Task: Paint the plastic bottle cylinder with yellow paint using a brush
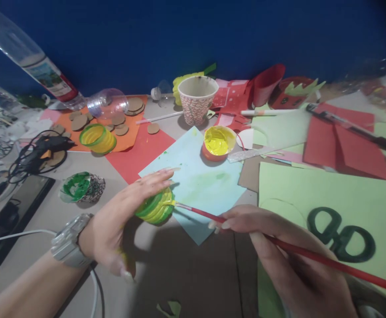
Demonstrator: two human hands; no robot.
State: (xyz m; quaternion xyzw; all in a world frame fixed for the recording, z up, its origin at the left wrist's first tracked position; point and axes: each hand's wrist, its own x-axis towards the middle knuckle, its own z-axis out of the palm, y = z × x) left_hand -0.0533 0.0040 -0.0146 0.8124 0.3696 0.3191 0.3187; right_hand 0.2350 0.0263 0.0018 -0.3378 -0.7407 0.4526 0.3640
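My right hand [279, 247] pinches the red handle of a paintbrush [209, 215]. Yellow paint coats the brush tip, which touches the side of a ridged plastic piece [158, 207] striped in green and yellow. Over that piece reaches my left hand [126, 212], fingers stretched along its upper side and thumb well apart from it; whether the fingers press on it I cannot tell. Part of the piece is hidden behind them. Light-blue paper [209, 185] with green smears lies beside it. A small cup of yellow paint [216, 142] stands on the paper's far right edge.
A patterned paper cup [197, 99] stands at the back. On the left are a green paint cup [82, 186], a second painted ring [97, 138], cardboard discs [79, 122], a phone [15, 216] and a leaning bottle [43, 66]. Scissors [341, 236] rest on green paper at right.
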